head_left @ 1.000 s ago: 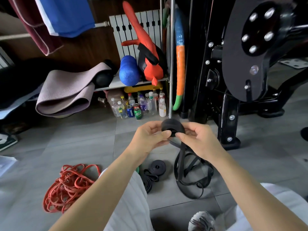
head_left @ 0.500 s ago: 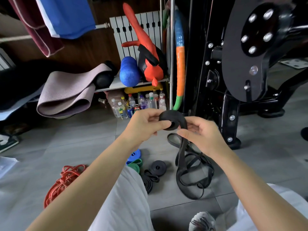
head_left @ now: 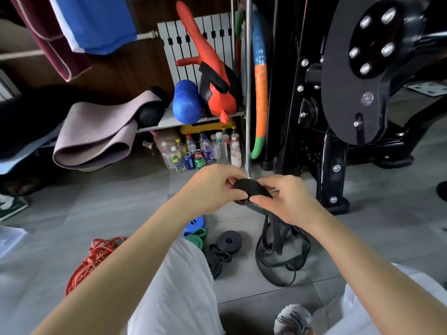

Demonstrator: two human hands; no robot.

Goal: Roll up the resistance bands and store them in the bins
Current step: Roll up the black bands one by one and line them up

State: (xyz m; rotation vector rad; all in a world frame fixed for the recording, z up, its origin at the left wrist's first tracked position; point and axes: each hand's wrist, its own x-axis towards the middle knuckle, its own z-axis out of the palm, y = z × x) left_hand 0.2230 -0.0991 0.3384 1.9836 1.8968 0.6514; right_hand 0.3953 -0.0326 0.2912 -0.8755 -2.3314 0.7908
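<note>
Mid-roll on one black resistance band, by the look of it. Lower centre-right of the frame: loose black tail (head_left: 278, 252) heaped in loops on the grey floor (head_left: 362, 238), rising to the hands at centre. Best to feed that tail in flat and lightly tensioned, one layer at a time with edges lined up, so as not to wind a cone or trap a twist.

Left hand (head_left: 210, 187) in from the left and right hand (head_left: 290, 201) in from the right, both curled round the black roll (head_left: 251, 187), held in the air well above the floor. Left thumb and fingertips pinching the roll's left side. Right thumb pressed on its lower front, right fingers bent over the top edge. Roll wedged between both sets of fingers and touching each, with the tail leaving from underneath, by the right palm. Unwise to slacken either pinch: likely to spring open.
</note>
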